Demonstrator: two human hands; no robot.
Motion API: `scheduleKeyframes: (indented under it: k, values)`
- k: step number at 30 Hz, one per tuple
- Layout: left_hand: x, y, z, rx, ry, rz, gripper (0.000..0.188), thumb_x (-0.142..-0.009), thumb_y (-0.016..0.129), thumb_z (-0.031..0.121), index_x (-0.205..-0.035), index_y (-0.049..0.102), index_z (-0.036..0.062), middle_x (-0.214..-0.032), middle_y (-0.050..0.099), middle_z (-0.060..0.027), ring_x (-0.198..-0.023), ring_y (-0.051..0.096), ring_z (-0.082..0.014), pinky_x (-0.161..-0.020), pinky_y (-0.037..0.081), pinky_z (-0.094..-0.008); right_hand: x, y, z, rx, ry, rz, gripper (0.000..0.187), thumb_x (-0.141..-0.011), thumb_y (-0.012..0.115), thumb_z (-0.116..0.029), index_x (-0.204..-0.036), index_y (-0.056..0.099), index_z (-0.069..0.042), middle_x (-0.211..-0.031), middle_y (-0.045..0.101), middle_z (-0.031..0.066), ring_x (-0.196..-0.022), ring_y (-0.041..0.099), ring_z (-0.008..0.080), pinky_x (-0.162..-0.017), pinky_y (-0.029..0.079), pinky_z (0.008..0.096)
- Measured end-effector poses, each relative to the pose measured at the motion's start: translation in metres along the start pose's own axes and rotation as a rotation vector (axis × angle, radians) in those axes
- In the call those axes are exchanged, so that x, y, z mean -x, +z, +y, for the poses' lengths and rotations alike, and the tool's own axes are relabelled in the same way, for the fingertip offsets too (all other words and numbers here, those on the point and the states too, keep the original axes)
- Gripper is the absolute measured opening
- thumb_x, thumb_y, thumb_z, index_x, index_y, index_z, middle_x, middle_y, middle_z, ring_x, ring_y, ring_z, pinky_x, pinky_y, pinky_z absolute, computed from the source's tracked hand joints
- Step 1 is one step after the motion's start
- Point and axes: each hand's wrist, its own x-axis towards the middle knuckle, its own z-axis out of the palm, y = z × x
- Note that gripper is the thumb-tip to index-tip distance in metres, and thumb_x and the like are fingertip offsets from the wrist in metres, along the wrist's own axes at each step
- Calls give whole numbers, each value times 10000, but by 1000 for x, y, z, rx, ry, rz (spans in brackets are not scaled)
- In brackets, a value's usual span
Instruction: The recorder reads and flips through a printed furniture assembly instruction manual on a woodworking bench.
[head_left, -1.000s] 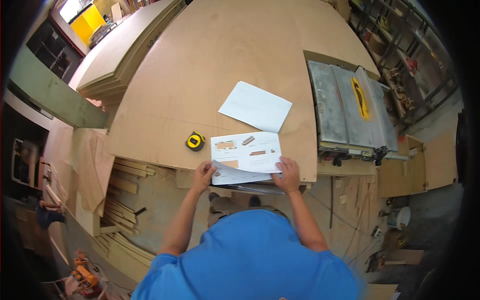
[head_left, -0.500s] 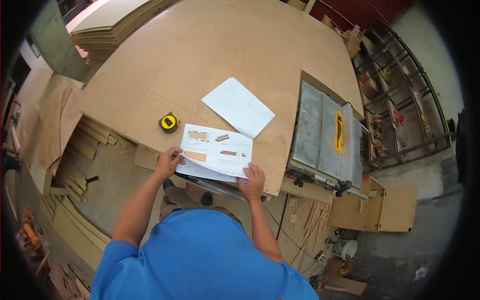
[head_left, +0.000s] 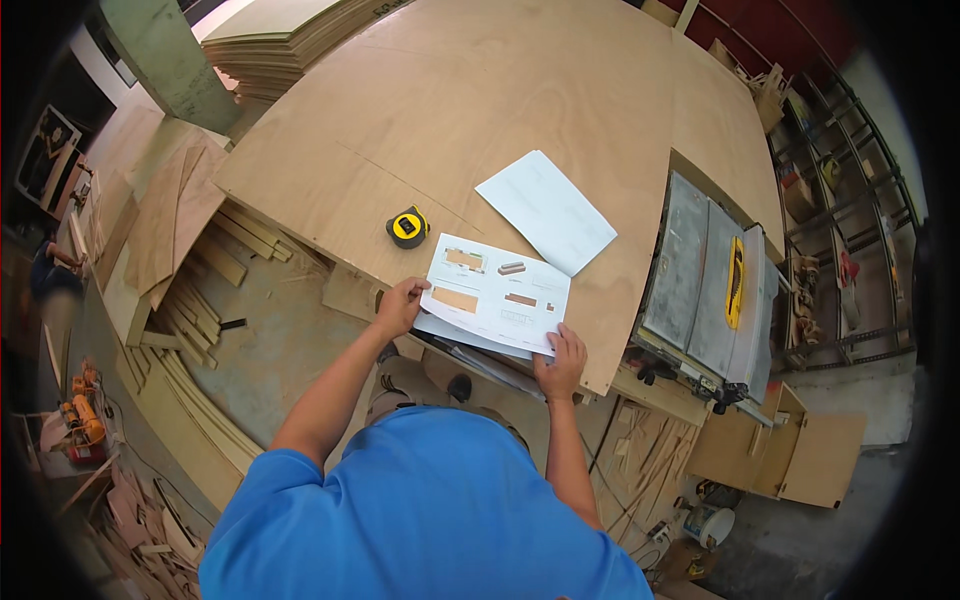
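Printed sheets of paper (head_left: 505, 290) with brown drawings of wooden parts lie over the near edge of a large plywood worktable (head_left: 480, 80). My left hand (head_left: 402, 305) pinches their left edge between thumb and fingers. At the lower right corner, my right hand (head_left: 563, 362) grips them, thumb on top. A second page shows beneath the top one. Just beyond, a blank-looking white sheet (head_left: 548, 210) rests on the plywood, its near end close to the printed paper. A yellow and black tape measure (head_left: 408, 228) sits left of the papers.
On the right, a table saw (head_left: 700, 260) with a yellow blade insert is set into the worktable. Stacked boards (head_left: 290, 45) stand far left; wood strips (head_left: 185, 310) lie below them. An open wooden box (head_left: 785, 450) and metal shelving (head_left: 830, 200) are right. Another person (head_left: 55, 270) is at the left edge.
The view has swung left, so the table, papers and saw appear farther right. Both hands keep hold of the printed sheets, and the top page shows more of its lower part.
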Motion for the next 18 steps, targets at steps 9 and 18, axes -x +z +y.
scheduleKeyframes:
  k: [9, 18]
  values:
    - [-2, 1, -4, 31, -9, -37, 227, -1001, 632, 51, -1225, 661, 26, -1034, 729, -71, -912, 690, -136, -834, 551, -278, 2, 0, 2, 15, 15, -32, 404, -758, 789, -245, -1106, 680, -73, -1336, 633, 129, -1237, 560, 360, -1078, 412, 488]
    - [-1, -2, 4, -14, -26, -59, 224, -1002, 630, 52, -1223, 657, 27, -1039, 733, -72, -922, 691, -137, -847, 550, -282, 1, -1, 2, 4, 25, -28, 390, -759, 786, -227, -1100, 674, -75, -1332, 631, 128, -1230, 558, 357, -1074, 415, 484]
